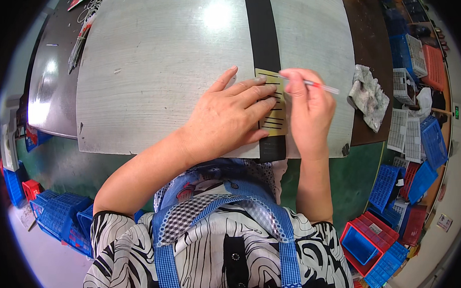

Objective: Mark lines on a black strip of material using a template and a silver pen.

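Note:
A long black strip (263, 28) runs from the far edge of the pale board to its near edge. Across it lies a yellowish template (274, 127) with a row of dark slots. My left hand (229, 111) is spread flat over the template's left part, fingers apart, pressing it onto the strip. Between the fingertips of my right hand (310, 98) is a slim pen (326, 87) with a clear and red barrel. Its tip end is by the template's upper right corner, partly hidden by the fingers.
The pale wood-grain board (161, 60) rests on a dark table (363, 17). A crumpled stained cloth (368, 96) lies at its right. Several pens (80, 45) lie at the far left. Plastic baskets (60, 213) stand on the floor at left, with more crates (371, 235) at right.

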`<action>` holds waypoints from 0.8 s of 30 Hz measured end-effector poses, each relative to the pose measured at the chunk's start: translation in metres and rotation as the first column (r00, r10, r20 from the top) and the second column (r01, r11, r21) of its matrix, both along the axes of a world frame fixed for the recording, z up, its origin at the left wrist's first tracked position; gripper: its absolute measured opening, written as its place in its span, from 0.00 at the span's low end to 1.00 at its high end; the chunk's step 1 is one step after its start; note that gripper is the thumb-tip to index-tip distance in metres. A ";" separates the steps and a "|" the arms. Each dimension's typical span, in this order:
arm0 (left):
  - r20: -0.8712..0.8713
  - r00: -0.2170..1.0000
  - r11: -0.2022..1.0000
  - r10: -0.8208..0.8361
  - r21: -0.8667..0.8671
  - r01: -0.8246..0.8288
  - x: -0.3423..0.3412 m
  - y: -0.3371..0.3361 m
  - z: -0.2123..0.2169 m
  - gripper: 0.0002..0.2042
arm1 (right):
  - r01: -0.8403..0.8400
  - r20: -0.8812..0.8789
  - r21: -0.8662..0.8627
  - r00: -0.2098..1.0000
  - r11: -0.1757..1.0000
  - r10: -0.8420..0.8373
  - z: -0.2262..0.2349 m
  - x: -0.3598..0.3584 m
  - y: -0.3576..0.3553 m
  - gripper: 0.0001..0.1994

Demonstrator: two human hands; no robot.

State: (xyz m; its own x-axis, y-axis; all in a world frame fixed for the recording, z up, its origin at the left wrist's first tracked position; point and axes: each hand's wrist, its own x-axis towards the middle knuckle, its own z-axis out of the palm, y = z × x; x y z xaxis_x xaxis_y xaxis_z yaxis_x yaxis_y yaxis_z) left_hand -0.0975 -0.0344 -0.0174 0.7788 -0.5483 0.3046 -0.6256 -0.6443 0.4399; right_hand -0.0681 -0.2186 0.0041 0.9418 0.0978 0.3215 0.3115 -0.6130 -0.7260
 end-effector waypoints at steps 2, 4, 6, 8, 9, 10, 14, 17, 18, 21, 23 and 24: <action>-0.018 1.000 1.000 0.002 0.003 -0.002 0.001 0.000 0.004 0.28 | -0.064 0.007 0.038 0.998 0.997 0.064 -0.004 0.002 0.007 0.09; -0.050 0.999 1.000 -0.002 0.027 0.004 0.000 0.001 0.007 0.29 | -0.061 0.015 -0.014 0.998 0.998 0.062 -0.007 0.002 0.009 0.09; -0.028 1.000 1.000 0.005 0.008 -0.005 -0.001 0.001 0.007 0.29 | -0.060 0.040 -0.077 0.997 0.995 0.064 -0.004 0.004 -0.001 0.08; -0.005 1.000 1.000 0.008 -0.013 -0.008 -0.001 0.000 0.007 0.28 | 0.033 0.019 -0.217 0.999 0.976 -0.029 0.003 0.005 -0.006 0.11; 0.004 1.000 1.000 0.015 -0.011 -0.014 -0.001 0.000 0.007 0.27 | 0.030 0.035 -0.205 0.999 0.978 -0.023 0.006 0.007 -0.003 0.11; 0.014 1.000 1.000 0.018 -0.009 -0.018 -0.001 0.000 0.008 0.26 | 0.032 0.037 -0.205 0.999 0.978 -0.024 0.004 0.009 0.001 0.11; 0.003 1.000 0.997 -0.003 0.078 0.002 0.002 -0.002 0.014 0.24 | -0.111 -0.003 -0.042 0.994 0.993 0.111 -0.003 0.014 0.018 0.06; 0.040 0.998 0.990 -0.046 0.134 0.041 0.008 -0.002 0.018 0.19 | -0.046 0.011 -0.206 0.999 0.977 0.049 0.002 0.012 0.004 0.08; 0.057 0.995 0.979 -0.084 0.190 0.072 0.012 -0.002 0.020 0.17 | -0.046 0.012 -0.207 0.999 0.977 0.050 0.003 0.012 -0.002 0.08; -0.001 0.975 0.917 -0.224 0.340 0.211 0.037 -0.007 0.048 0.14 | 0.071 -0.051 -0.139 0.996 0.988 -0.078 0.008 0.010 -0.015 0.13; -0.084 0.948 0.848 -0.307 0.429 0.313 0.055 -0.015 0.055 0.13 | 0.095 -0.095 -0.082 0.990 0.992 -0.102 0.008 0.008 -0.019 0.14; -0.062 0.943 0.846 -0.328 0.424 0.323 0.064 -0.020 0.054 0.12 | 0.120 -0.139 -0.027 0.983 0.992 -0.123 0.007 0.007 -0.021 0.15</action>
